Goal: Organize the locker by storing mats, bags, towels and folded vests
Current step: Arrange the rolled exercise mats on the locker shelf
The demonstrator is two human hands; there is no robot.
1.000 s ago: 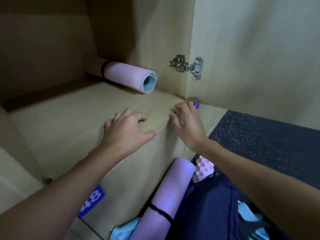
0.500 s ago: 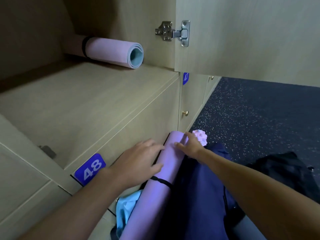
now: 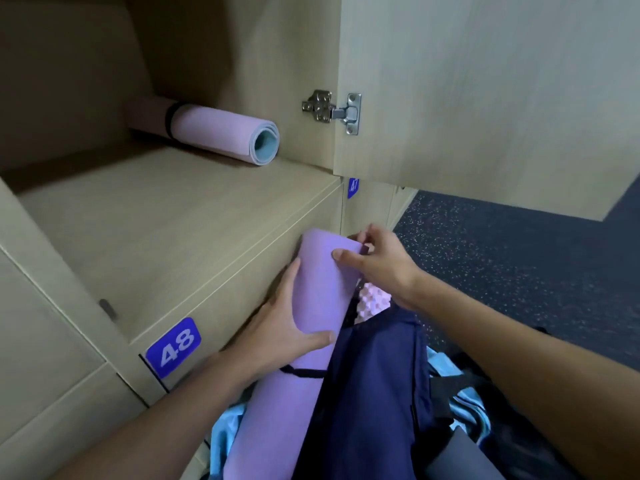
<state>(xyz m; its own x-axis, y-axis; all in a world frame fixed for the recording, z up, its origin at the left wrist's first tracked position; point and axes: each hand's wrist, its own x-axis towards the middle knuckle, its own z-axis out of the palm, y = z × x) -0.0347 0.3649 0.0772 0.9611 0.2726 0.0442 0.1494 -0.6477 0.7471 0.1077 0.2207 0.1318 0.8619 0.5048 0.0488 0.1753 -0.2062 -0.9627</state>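
1. left hand (image 3: 277, 327) wraps its fingers round the purple mat (image 3: 311, 299), steadying it beside the navy bag (image 3: 367, 393).
2. right hand (image 3: 377, 265) pinches the mat's top end, likely to lift it.
3. pink mat (image 3: 214, 131) lies against the locker (image 3: 173, 230) wall, leaving room.

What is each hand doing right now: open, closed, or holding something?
Left hand: holding the purple rolled mat.
Right hand: pinching the same mat's top end.

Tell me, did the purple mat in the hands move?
Yes. The purple mat rose, its top end now nearer the 47 label.
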